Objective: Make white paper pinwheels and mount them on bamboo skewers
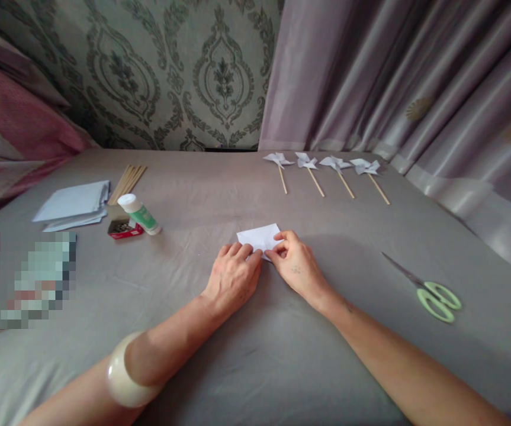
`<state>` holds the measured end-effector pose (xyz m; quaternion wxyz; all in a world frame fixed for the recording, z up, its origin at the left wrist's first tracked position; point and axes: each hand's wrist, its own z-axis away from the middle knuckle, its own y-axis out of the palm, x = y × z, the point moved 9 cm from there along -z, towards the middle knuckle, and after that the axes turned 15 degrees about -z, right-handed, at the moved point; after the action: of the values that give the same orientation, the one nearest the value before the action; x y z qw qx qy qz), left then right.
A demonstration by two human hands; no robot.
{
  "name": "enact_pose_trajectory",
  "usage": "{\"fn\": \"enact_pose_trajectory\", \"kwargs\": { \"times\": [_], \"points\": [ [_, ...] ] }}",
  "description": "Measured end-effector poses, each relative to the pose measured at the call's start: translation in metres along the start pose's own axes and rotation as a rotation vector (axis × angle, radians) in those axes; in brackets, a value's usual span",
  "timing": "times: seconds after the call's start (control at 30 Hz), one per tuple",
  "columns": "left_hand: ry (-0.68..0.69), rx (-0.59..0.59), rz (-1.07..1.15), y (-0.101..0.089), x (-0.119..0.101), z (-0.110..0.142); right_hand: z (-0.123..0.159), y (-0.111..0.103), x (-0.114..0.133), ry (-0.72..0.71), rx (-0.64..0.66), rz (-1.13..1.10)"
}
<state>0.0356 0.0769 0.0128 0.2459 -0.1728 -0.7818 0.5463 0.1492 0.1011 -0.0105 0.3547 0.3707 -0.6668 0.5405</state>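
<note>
1 piece of white paper (259,235) lies at the center of my view, on gray cloth (193,201). I see the left hand (232,274) nearly closed, fingers curled over the paper's lower left edge, while the right hand (300,266) pinches its lower right between thumb and forefinger. At upper right I count 4 pinwheels (336,164); at right, green-handled scissors (421,284); at left, a glue stick (141,215) just beside a red box (126,233), near a stack of sheets (71,201).
</note>
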Motion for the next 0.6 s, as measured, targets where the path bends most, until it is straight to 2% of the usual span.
{"fn": "enact_pose_trajectory", "kwargs": {
  "times": [0.6],
  "points": [
    [-0.007, 0.083, 0.002, 0.0084, 0.0018, -0.0058, -0.0032, 0.0018, -0.0067, 0.070, 0.024, 0.013]
  ]
}}
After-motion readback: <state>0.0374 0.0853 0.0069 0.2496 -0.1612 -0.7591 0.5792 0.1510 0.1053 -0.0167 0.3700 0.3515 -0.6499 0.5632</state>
